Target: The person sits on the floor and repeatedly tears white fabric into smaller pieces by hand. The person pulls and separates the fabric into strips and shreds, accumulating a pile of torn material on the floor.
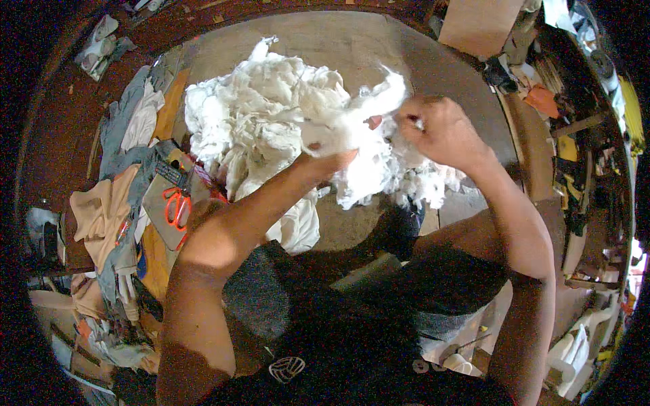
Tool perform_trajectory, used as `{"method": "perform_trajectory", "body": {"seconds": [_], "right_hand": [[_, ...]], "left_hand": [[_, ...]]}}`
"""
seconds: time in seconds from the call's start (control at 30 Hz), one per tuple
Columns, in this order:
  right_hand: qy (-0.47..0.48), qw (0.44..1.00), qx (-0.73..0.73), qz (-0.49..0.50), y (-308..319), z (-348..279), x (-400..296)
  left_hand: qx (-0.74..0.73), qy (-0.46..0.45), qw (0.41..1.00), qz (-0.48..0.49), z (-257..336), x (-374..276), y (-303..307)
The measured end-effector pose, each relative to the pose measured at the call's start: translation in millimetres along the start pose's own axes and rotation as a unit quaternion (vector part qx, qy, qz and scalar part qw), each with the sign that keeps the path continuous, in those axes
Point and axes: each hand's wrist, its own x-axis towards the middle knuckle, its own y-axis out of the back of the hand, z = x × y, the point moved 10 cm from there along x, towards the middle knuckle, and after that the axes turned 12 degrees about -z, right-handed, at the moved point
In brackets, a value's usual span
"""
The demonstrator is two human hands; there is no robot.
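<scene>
A large heap of white fluffy fibre stuffing (284,86) lies on a board in front of me. My left hand (330,142) is at the heap's middle, blurred and partly covered by white fluff, so its grip cannot be made out. Right of it, my right hand (439,132) is raised with curled fingers closed on a tuft of the fibre (391,91). Loose clumps (431,182) lie below the right hand. A paler, cloth-like part of the heap (299,228) hangs toward my lap.
Orange-handled scissors (176,208) lie at the left beside a dark remote control (170,174). Beige cloth (104,213) and grey cloth (119,111) are piled farther left. A cardboard piece (480,25) stands at the upper right. Tools and scraps crowd the right side.
</scene>
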Motion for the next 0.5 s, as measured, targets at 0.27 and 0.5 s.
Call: {"method": "perform_trajectory", "body": {"seconds": [0.27,0.5], "right_hand": [[0.036,0.997,-0.056,0.044,-9.8,6.8,-6.2],[-0.255,0.951,-0.143,0.103,52.0,147.2,-31.3]], "left_hand": [[0.011,0.065,0.98,-0.186,33.7,-19.9,-21.7],[-0.019,0.036,0.998,-0.052,56.8,-22.8,-1.4]]}}
